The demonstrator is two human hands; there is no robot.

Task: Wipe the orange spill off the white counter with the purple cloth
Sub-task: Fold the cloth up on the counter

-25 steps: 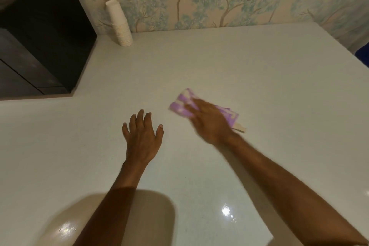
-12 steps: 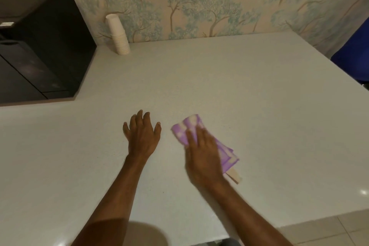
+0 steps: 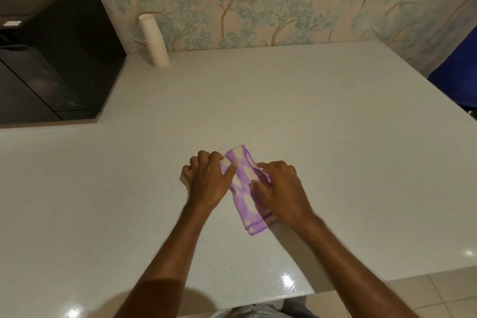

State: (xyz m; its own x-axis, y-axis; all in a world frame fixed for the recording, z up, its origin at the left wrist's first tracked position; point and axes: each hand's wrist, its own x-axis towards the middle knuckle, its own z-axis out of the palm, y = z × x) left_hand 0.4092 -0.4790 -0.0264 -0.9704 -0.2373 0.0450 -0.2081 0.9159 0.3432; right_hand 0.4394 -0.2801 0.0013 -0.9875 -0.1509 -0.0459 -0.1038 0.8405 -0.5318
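Cloth (image 3: 245,188), purple, folded, lies centre frame on the white counter (image 3: 322,124). My left hand (image 3: 210,181) has a closed grip on its upper-left edge. My right hand (image 3: 282,188) pinches its right side.

My two hands, left hand (image 3: 209,183) and right hand (image 3: 282,188), one purple cloth (image 3: 244,183), one cup stack (image 3: 154,41) upper left, one black appliance (image 3: 51,52).

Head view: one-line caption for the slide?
Both hands, left hand and right hand, fold the purple cloth on the white counter; no orange spill visible.
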